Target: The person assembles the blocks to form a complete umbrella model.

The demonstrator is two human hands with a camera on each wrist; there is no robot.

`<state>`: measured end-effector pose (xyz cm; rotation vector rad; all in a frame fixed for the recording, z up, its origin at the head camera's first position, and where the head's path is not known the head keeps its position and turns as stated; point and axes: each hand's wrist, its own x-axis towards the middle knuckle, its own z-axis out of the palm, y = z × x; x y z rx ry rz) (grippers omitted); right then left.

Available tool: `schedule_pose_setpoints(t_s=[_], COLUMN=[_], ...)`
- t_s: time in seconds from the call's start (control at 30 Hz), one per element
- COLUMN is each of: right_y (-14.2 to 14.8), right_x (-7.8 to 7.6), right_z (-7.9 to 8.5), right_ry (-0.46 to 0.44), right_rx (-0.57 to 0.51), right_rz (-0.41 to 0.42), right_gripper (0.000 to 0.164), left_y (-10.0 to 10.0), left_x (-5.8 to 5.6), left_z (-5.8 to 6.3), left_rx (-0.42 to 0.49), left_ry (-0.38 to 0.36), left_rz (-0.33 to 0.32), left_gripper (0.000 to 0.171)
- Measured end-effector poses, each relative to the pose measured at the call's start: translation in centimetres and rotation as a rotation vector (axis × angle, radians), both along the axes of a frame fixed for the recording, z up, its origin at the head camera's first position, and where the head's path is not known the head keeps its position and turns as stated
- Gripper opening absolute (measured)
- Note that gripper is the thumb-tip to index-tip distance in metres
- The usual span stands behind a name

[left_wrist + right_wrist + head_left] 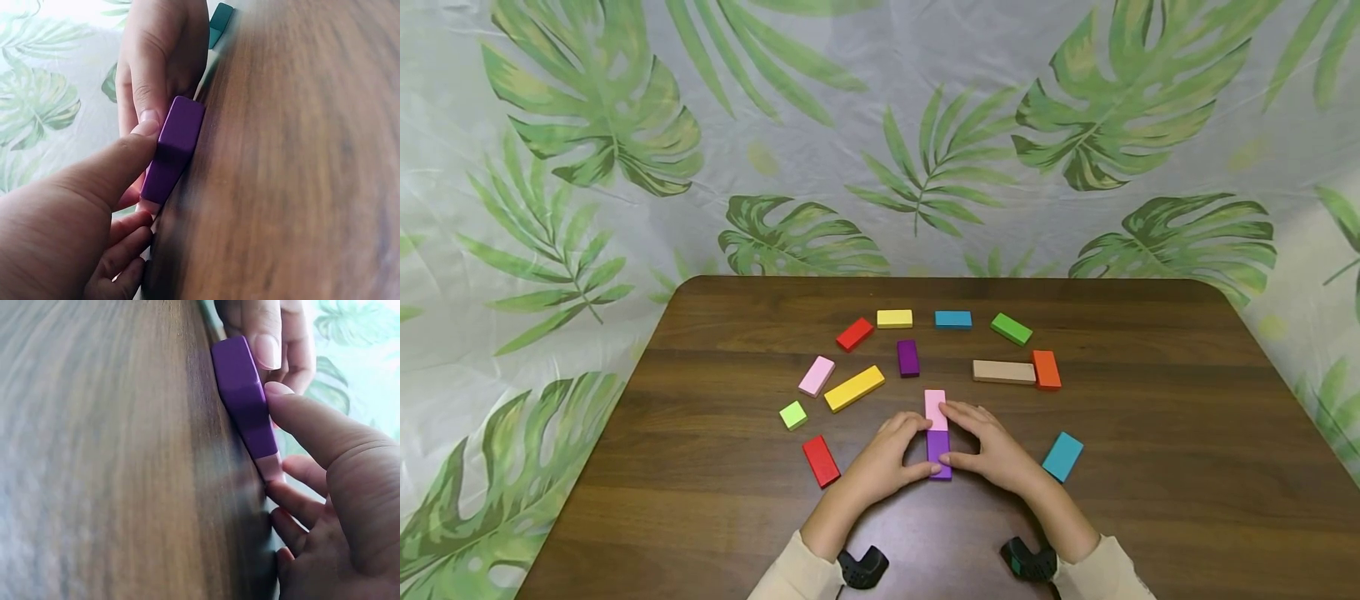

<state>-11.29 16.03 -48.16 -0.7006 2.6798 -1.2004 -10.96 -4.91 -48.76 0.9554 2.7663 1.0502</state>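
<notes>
A purple block (937,446) and a light pink block (935,408) lie end to end in a line on the table, the pink one farther away. My left hand (880,460) touches them from the left, its thumb at the purple block and its index finger at the pink one. From the opposite side, my right hand (996,450) touches the same pair with thumb and index finger. In the left wrist view the purple block (178,134) has both thumbs along its upper edge. The right wrist view shows the pink block's end (270,467) beside the right fingertips.
An arc of blocks surrounds the hands on the wooden table (1150,433): a red block (822,461) at left, a yellow block (854,388), a dark purple block (908,358), a tan block (1003,372) against an orange block (1047,370), and a blue block (1063,456) at right.
</notes>
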Motion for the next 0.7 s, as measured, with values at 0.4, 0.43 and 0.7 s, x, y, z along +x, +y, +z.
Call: schedule_pose_setpoints(t_s=[0.4, 0.43, 0.7], right_y=[0.12, 0.12, 0.06], right_x=[0.38, 0.38, 0.37], right_z=[-0.2, -0.16, 0.06], right_ry=[0.02, 0.019, -0.001], right_rx=[-0.009, -0.012, -0.014], right_rz=[0.002, 0.003, -0.005], right_gripper=[0.071, 0.07, 0.071], left_y=[0.0, -0.01, -0.08], left_x=[0.05, 0.03, -0.77], left_z=[0.09, 0.1, 0.3], left_rx=[-0.006, -0.002, 0.075], left_ry=[-0.009, -0.007, 0.027], left_rz=[-0.026, -0.025, 0.037], left_gripper=[0.054, 0.054, 0.044])
